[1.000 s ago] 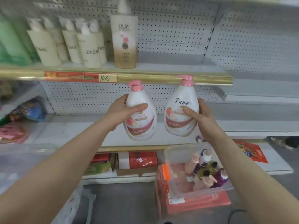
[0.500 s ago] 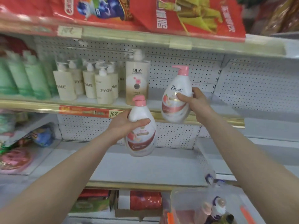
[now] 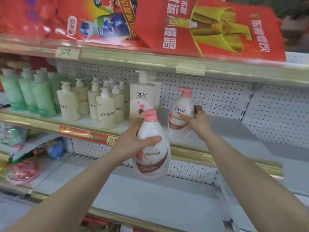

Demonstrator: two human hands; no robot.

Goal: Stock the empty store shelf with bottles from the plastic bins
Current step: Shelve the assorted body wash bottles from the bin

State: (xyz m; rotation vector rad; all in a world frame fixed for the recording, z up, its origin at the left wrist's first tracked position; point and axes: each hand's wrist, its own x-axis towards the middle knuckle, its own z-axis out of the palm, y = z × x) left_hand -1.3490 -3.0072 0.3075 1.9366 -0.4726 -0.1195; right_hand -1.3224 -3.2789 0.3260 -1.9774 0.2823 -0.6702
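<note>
My right hand (image 3: 198,122) grips a white Dove pump bottle (image 3: 179,114) with a pink cap, tilted, its base at the middle shelf (image 3: 234,131) just right of the tall Olay bottle (image 3: 142,99). My left hand (image 3: 132,143) grips a second white bottle with a pink pump (image 3: 151,151), held upright in the air below and in front of that shelf's gold front rail (image 3: 192,150). The plastic bins are out of view.
Cream ZYOME pump bottles (image 3: 105,109) and green bottles (image 3: 26,92) fill the left of the middle shelf. Red packaged goods (image 3: 200,27) overhang the top shelf. The lower white shelf (image 3: 150,198) lies beneath my arms, with colourful packets (image 3: 25,169) at its left.
Both hands rose with their bottles. The right bottle went from in front of the rail up and onto the middle shelf beside the Olay bottle. The view tilted up, and the bin dropped out of sight.
</note>
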